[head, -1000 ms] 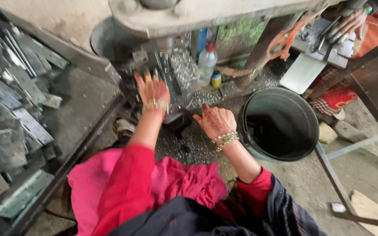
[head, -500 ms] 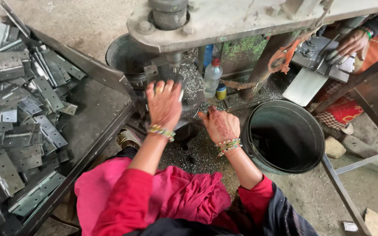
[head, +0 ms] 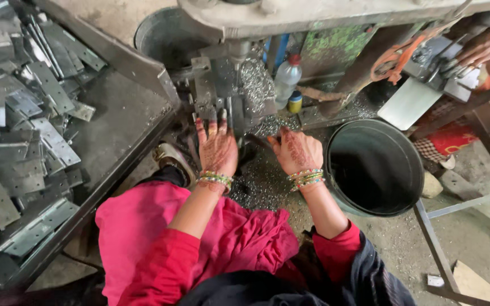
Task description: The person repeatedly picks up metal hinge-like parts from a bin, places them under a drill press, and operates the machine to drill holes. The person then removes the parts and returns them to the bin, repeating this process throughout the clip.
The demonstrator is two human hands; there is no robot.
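L hand (head: pixel 218 148) lies flat, palm down, fingers spread w/ tips at the base of the grey press machine (head: pixel 228 93), gripping nothing visible. R hand (head: pixel 297 152) is loosely curled just beside it on the swarf-strewn bed; can't tell if it holds anything. Black bucket (head: pixel 374 168) sits just R of the R hand, and a tray (head: pixel 114 113) w/ a heap of flat metal hinge plates (head: pixel 18 136) is at L.
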